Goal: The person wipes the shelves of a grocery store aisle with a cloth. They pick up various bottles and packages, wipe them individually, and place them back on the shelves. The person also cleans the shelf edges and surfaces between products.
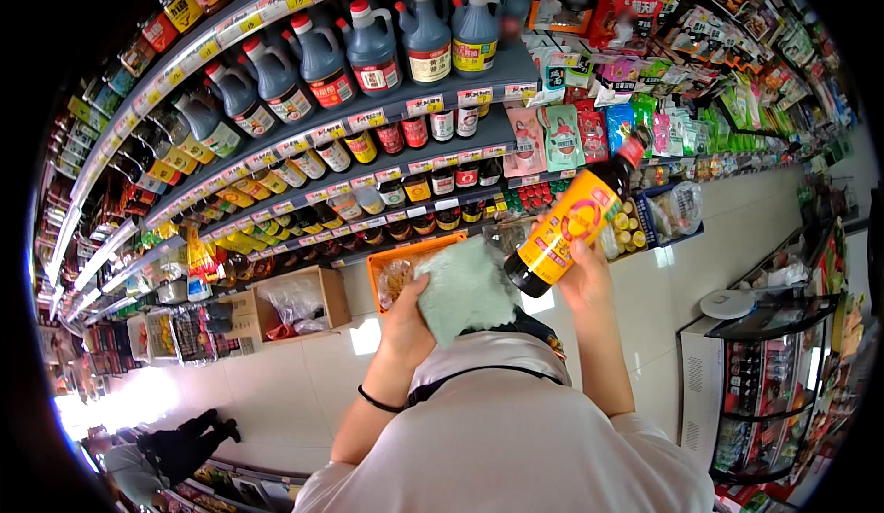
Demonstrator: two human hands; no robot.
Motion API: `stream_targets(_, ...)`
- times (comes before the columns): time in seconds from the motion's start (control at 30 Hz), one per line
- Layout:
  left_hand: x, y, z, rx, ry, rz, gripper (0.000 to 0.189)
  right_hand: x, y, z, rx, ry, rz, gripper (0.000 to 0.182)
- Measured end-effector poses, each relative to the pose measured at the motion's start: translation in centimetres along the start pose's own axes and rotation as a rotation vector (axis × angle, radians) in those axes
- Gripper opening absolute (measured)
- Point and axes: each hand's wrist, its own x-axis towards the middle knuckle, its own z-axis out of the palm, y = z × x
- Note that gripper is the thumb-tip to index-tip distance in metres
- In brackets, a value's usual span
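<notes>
My left hand grips a pale green cloth by its left edge, thumb on top. In my right hand is a dark glass bottle with a yellow label and a red neck band, tilted with its neck towards the upper right. Cloth and bottle are close together in front of my body. Beyond them, large handled plastic jugs with red caps line a shelf, with smaller jars and bottles on the shelves below.
Below the shelves stand an orange crate, a cardboard box and a blue crate. A glass-fronted display case is at the right. Another person stands at the lower left. Bagged goods hang at the upper right.
</notes>
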Motion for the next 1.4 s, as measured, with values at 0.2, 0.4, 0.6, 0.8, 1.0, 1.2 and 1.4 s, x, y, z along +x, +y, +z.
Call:
stream_targets(0.2, -0.8, 1.9, -3.4, -0.17, -0.089, 0.046, 0.054, -1.6, 1.5, -4.4, -0.028, 0.177, 0.038, 0.065)
stream_targets(0.4, 0.2, 2.5, -3.2, -0.183, 0.024, 0.09, 0.053, 1.1, 3.9, -9.8, -0.597, 0.255, 0.051, 0.048)
stream_targets(0.6, 1.6, 1.5, -2.2, -0.235, 0.127, 0.115, 0.054, 9.4, 7.2, -16.8, -0.457, 0.251, 0.459, 0.044)
stream_targets(0.8, 3.3, 0.5, -1.0, -0.286, 0.243, 0.1, 0.051, 20.5, 9.0, -20.9, -0.585, 0.097, 0.551, 0.042)
stream_targets(1.0, 5.8, -0.2, -0.3, -0.188, 0.47, 0.139, 0.05, 30.3, 9.2, -23.4, -0.556, 0.067, 0.499, 0.041)
stream_targets(1.2, 7.5, -1.0, -0.6, -0.281, 0.563, 0.166, 0.047, 36.8, 8.4, -24.1, -0.465, -0.021, 0.483, 0.038)
stream_targets(1.4, 8.5, -1.8, -0.1, -0.308, 0.622, 0.179, 0.047, 40.0, 11.1, -26.0, -0.573, -0.06, 0.441, 0.033)
